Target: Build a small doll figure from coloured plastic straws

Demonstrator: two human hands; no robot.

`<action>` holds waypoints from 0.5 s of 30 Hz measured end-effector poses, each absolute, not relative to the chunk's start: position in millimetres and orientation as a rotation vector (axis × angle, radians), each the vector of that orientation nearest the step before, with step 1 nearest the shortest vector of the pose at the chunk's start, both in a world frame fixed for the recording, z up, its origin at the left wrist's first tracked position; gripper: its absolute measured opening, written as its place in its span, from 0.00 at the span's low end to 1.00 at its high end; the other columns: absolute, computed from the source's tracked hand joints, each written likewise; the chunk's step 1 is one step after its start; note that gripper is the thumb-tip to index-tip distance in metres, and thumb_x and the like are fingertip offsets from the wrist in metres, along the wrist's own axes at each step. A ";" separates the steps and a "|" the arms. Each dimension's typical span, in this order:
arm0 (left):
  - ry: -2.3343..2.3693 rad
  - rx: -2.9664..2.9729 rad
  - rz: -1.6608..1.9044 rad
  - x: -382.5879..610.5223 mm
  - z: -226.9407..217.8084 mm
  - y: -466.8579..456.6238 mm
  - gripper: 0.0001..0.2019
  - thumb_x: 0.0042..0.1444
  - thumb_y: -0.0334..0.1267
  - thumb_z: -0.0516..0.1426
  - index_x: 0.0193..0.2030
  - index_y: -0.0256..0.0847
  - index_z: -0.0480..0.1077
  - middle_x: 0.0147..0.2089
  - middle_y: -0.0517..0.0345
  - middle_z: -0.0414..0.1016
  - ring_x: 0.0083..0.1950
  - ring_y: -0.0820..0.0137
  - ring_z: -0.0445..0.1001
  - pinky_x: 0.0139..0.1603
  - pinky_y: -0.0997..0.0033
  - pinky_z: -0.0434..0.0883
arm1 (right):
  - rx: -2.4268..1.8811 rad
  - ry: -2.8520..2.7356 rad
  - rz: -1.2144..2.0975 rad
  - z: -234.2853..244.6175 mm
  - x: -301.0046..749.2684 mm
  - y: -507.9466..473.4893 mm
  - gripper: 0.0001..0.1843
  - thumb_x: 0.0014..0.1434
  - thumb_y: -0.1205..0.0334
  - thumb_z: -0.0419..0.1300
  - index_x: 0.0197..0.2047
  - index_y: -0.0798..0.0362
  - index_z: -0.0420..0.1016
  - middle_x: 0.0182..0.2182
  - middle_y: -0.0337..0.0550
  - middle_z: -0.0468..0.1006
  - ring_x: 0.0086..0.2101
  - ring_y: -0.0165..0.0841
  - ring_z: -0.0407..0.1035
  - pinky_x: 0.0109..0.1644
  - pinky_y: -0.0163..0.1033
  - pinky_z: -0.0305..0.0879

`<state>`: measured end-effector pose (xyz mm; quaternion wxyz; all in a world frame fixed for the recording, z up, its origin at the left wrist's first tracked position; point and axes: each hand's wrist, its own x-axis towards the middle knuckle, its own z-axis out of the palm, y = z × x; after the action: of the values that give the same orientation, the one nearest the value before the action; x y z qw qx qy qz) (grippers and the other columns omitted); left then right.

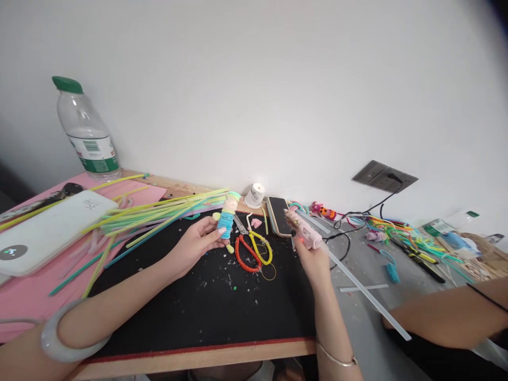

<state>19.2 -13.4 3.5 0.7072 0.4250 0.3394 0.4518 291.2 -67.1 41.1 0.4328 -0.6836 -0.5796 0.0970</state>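
My left hand (197, 242) is closed round a small figure (227, 218) wound from blue and pale green straws, held upright over the black mat (206, 301). My right hand (313, 259) grips a pink hot glue gun (304, 231), its nozzle pointing up and left toward a phone; a long clear glue stick (369, 299) trails out behind it to the lower right. Between my hands lie orange-handled scissors (246, 255) and yellow-handled scissors (260, 247).
A bundle of green and yellow straws (159, 211) lies at left beside a white power bank (47, 227) and a plastic bottle (88, 137). A lit candle (255, 194) and a phone (278, 214) sit near the wall. Another person's arm (448, 317) rests at right, near more coloured straws (400, 233).
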 end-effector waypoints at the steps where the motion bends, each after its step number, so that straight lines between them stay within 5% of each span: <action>1: 0.762 0.948 1.009 19.2 4.0 -13.8 0.15 0.49 0.42 0.64 0.43 0.43 0.70 0.40 0.59 0.74 0.37 0.69 0.74 0.45 0.65 0.72 | -1.885 -1.418 0.185 44.6 302.6 -70.8 0.18 0.54 0.56 0.55 0.46 0.52 0.75 0.34 0.46 0.79 0.37 0.40 0.73 0.36 0.38 0.66; 5: 0.791 0.951 1.027 19.7 6.1 -14.9 0.13 0.49 0.42 0.63 0.41 0.43 0.70 0.39 0.59 0.74 0.37 0.68 0.75 0.45 0.64 0.72 | -2.370 -1.398 0.073 45.5 349.6 -85.4 0.17 0.52 0.53 0.56 0.43 0.52 0.73 0.31 0.47 0.78 0.34 0.42 0.73 0.33 0.38 0.61; 15: 0.774 0.947 1.044 19.3 6.9 -14.0 0.15 0.48 0.43 0.64 0.40 0.41 0.68 0.39 0.60 0.73 0.37 0.70 0.74 0.45 0.66 0.71 | -2.516 -1.776 -0.072 16.7 415.8 -87.4 0.20 0.50 0.63 0.56 0.48 0.56 0.70 0.45 0.53 0.76 0.46 0.46 0.68 0.45 0.43 0.59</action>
<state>19.3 -14.0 6.9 0.6937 0.4242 0.3466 0.4677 415.8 -87.4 16.7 0.0304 -0.8164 -0.5762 -0.0232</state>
